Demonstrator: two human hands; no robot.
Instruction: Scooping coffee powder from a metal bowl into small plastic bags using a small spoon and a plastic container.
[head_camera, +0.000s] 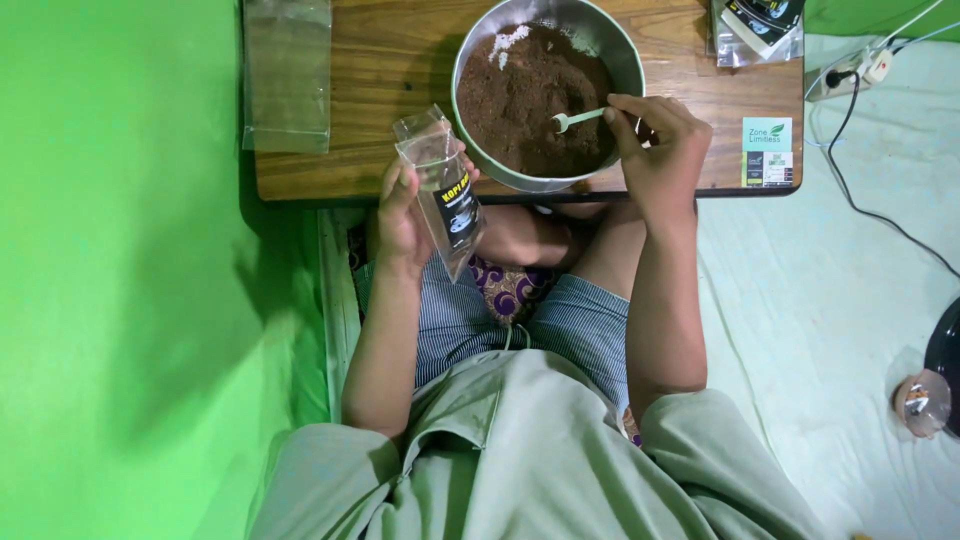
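From the head view, we held a small clear plastic pouch with a black label (445, 185) upright in our left hand (402, 215), its grip closed around it, just beside the round metal bowl of brown powder (545, 95) on the wooden surface (380, 60); our right hand (655, 150) pinched a pale green plastic spoon (578, 118) dipped into the powder.

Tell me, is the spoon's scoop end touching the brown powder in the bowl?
Touching. The head view shows the spoon with its scoop resting on the brown powder, handle pinched by the right hand.

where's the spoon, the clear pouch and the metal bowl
spoon (578, 118), head view, pale green handle
clear pouch (445, 190), head view, front face
metal bowl (615, 35), head view, inner rim wall
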